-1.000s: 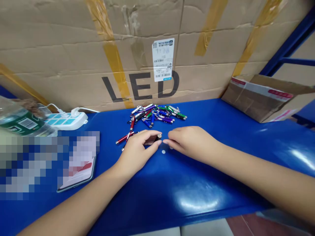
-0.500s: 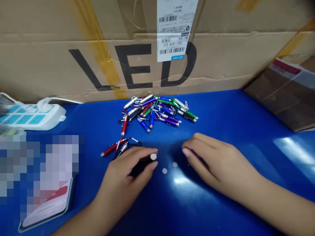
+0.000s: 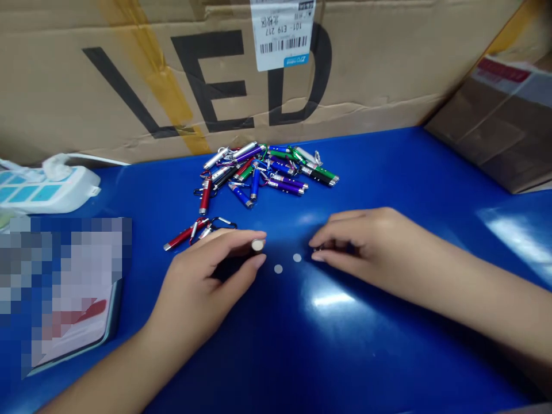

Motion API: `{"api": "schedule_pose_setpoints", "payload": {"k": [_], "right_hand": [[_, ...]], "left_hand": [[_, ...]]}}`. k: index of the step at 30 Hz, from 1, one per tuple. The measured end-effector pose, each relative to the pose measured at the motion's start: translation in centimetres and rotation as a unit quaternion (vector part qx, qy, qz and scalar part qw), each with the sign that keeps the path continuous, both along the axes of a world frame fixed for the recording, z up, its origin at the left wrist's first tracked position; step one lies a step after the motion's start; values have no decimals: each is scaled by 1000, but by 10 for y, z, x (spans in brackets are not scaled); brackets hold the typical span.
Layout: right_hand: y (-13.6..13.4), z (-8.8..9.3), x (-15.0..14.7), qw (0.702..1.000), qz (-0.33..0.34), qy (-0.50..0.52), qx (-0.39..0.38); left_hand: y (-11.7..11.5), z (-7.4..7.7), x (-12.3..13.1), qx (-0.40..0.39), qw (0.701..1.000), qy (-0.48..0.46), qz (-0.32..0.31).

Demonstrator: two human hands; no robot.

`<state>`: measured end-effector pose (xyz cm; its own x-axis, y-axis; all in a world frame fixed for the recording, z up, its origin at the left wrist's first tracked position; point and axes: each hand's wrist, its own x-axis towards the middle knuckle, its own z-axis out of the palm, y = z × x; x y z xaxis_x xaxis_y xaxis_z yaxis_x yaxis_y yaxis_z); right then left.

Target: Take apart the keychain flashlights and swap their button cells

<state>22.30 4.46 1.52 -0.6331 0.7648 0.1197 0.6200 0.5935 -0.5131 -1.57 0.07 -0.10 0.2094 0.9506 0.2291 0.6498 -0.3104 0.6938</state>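
Observation:
My left hand [image 3: 211, 270] pinches a small round silver button cell [image 3: 257, 245] between thumb and forefinger, its pale face towards me. Two flat pale discs [image 3: 278, 268] lie on the blue table between my hands; they look like loose button cells. My right hand [image 3: 366, 241] is low over the table to their right, fingertips drawn together around a small dark piece [image 3: 318, 249] that I cannot make out. Just beyond my left hand lie a red keychain flashlight [image 3: 184, 236] and a second one with a black carabiner [image 3: 222, 222], partly covered by the fingers.
A pile of coloured keychain flashlights [image 3: 254, 178] lies in front of a large cardboard box [image 3: 366, 75]. At left are a white power strip [image 3: 64, 192] and a phone [image 3: 86, 322], partly blurred out. A brown box [image 3: 495, 126] stands at the right.
The view has tilted down, so things sit higher in the picture. My right hand's fingertips have closed on the small dark piece at the table. My left hand keeps its pinch.

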Motion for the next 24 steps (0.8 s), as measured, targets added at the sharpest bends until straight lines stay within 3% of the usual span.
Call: {"api": "schedule_pose_setpoints", "payload": {"k": [2,4,8,11,15,20,24], "right_hand": [[-4,5,-5,993,-43,89,-66],[-8,8,-11,967,-74,175,-168],[-15,7,-23,917,-78,277,-278],[-15,3,-28,916,-62,294,-265],[-15,0,-28,946,-47,263,-185],[-14,1,-25,964,-37,224,-140],[-13,2,-23,968,-24,209,-139]], "left_hand": [[1,3,3,34,999,25,-21],[1,4,5,64,996,46,-34],[0,5,7,97,993,43,-60],[-1,3,8,113,990,21,-77],[-1,1,10,116,990,1,-77],[-3,4,13,26,999,-29,-1],[-4,5,13,-5,999,-50,-3]]}}
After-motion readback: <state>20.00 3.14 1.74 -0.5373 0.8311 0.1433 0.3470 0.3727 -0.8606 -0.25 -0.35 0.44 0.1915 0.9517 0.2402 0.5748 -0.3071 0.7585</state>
